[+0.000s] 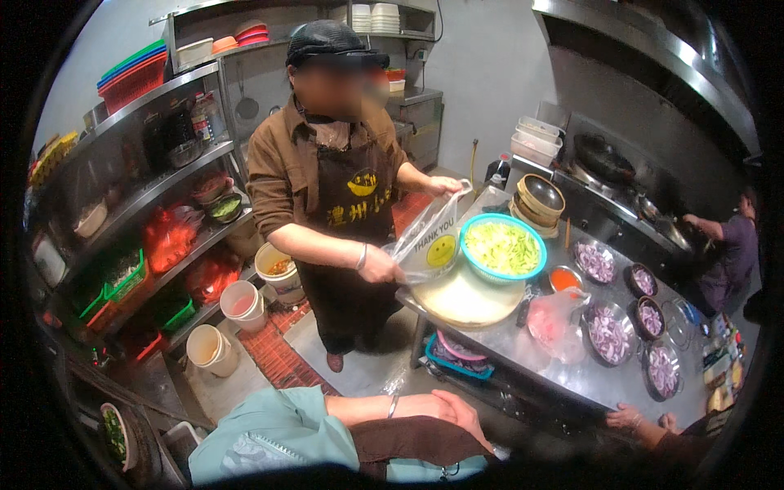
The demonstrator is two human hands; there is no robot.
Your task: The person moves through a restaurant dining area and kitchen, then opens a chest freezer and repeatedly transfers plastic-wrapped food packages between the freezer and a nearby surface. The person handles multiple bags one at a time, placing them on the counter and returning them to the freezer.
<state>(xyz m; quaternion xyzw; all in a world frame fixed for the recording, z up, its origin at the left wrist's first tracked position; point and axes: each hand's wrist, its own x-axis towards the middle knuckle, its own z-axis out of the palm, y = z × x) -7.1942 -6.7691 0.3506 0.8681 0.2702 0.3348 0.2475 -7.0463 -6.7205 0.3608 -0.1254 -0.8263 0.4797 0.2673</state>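
My left hand [427,407], a bracelet at its wrist, lies folded together with my right hand [465,416] in front of my dark brown apron [410,438]. How the fingers close is partly hidden, and no object shows in them. Ahead of me, a co-worker holds a plastic bag [433,245] printed with a smiley face. Beside the bag, a turquoise basket [468,264] of chopped light-green vegetables stands on a round chopping board [459,303]. Nearer me on the steel table [554,373] sits a tied reddish plastic bag [554,327].
Several bowls of sliced purple onion [609,334] stand on the table near a bowl of orange-red liquid [563,278]. Buckets [211,350] line the floor at left below loaded shelves [177,174]. Another person's hand [625,418] is at the table's near edge; someone else [732,251] works by the stove.
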